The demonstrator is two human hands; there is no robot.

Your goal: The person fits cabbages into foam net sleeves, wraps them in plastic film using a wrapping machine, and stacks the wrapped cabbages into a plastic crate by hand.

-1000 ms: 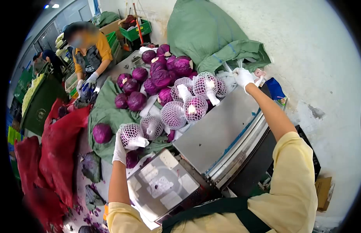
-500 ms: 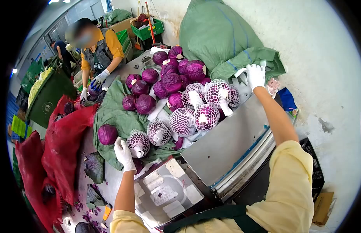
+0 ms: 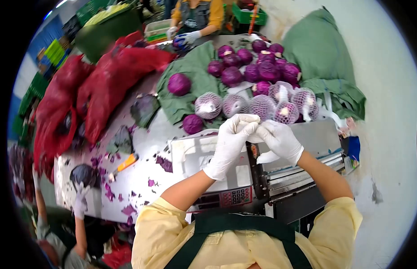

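Observation:
My left hand and my right hand, both in white gloves, meet above the scale with fingertips pinched together. A flattened white piece, apparently a foam net, hangs below the right palm; the fingers hide most of it. Just beyond my hands lie red cabbages in white foam nets, one netted cabbage being nearest. Bare red cabbages are heaped behind them on a green cloth. Under my hands is the scale with its red keypad panel.
A grey metal-topped machine stands right of the scale. A green sack leans on the wall. Red mesh sacks, an orange-handled knife and leaf scraps lie left. One co-worker's gloved hand works across the table; another's touches a dark cabbage.
My right hand has come from the white nets by the green sack to the middle. My left hand has left the netted cabbages and joined it. The view has turned left and down.

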